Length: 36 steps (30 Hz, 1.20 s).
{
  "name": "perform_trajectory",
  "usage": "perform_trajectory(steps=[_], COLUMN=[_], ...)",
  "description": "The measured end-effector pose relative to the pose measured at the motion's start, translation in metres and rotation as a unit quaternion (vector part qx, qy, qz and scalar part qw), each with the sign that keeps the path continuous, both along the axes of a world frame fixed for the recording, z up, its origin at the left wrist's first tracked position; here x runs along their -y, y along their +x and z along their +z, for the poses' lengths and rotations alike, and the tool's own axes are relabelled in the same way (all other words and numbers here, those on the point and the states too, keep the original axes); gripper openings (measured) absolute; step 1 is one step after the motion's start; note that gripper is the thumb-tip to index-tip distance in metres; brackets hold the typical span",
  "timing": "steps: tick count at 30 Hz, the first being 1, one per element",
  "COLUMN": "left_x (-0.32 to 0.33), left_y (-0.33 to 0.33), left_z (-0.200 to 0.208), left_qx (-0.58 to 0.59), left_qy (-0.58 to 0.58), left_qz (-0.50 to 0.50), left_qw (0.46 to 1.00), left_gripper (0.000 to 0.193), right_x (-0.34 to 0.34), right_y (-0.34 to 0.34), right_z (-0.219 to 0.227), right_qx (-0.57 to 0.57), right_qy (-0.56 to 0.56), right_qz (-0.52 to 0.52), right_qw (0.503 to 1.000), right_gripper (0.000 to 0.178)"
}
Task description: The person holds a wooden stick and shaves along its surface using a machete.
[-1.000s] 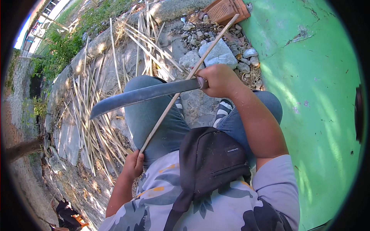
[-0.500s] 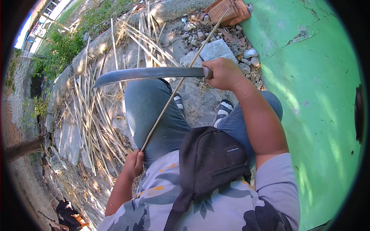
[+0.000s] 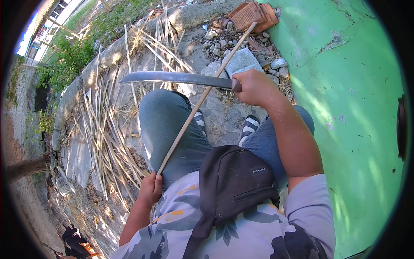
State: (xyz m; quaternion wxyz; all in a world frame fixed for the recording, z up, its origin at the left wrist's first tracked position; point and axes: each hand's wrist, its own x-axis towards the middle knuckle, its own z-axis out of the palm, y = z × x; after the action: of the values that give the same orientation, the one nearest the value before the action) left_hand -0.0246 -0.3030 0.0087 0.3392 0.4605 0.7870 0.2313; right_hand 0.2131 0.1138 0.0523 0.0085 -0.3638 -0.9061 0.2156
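Note:
My right hand (image 3: pixel 255 87) is closed around the short handle of a machete (image 3: pixel 177 78). Its long, slightly curved blade points left across the view, above my bent left knee. My left hand (image 3: pixel 150 188) grips the near end of a long, thin wooden strip (image 3: pixel 183 129), which looks like split bamboo. That strip slants away over my left thigh to the upper right and passes beneath the blade close to the handle. Whether blade and strip touch, I cannot tell.
Many loose pale strips (image 3: pixel 105 138) lie on the stony ground to my left, with more strips (image 3: pixel 166 47) farther ahead. Ahead right are rubble, a pale stone block (image 3: pixel 243 61) and stacked terracotta tiles (image 3: pixel 253 16). A cracked green floor (image 3: pixel 345 129) borders my right side.
The machete has turned: its tip has moved right and up, while the handle has shifted slightly right and down. The strip in my left hand shows a broader face now.

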Motion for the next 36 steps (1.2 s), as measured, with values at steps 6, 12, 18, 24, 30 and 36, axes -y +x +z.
perform_trajectory(steps=[6, 12, 18, 24, 30, 36], left_x=[0.007, 0.002, -0.001, 0.001, -0.005, -0.001], left_y=[-0.003, -0.003, 0.001, -0.004, -0.003, -0.008], left_z=[-0.003, -0.001, 0.008, 0.003, 0.012, 0.004], left_qx=[0.017, -0.001, 0.027, 0.014, 0.016, 0.038], left_qy=[-0.014, -0.014, -0.037, -0.027, -0.031, -0.032], left_qz=[0.006, -0.006, 0.013, -0.004, -0.022, -0.020], left_qw=[1.000, 1.000, 0.999, 1.000, 0.999, 0.999], left_gripper=[0.043, 0.044, 0.045, 0.047, 0.047, 0.048], right_x=[0.006, 0.001, -0.009, 0.006, 0.004, 0.009], right_y=[-0.005, -0.003, -0.002, -0.010, -0.006, -0.012], right_z=[0.001, -0.006, -0.016, -0.014, -0.017, -0.005], right_qx=[-0.063, -0.049, -0.093, -0.079, -0.111, -0.089], right_qy=[0.026, 0.006, -0.030, -0.003, 0.036, -0.013], right_qz=[0.061, 0.013, 0.015, 0.059, 0.109, 0.085], right_qw=[0.996, 0.999, 0.995, 0.995, 0.987, 0.992], right_gripper=[0.015, 0.018, 0.016, 0.018, 0.019, 0.020])
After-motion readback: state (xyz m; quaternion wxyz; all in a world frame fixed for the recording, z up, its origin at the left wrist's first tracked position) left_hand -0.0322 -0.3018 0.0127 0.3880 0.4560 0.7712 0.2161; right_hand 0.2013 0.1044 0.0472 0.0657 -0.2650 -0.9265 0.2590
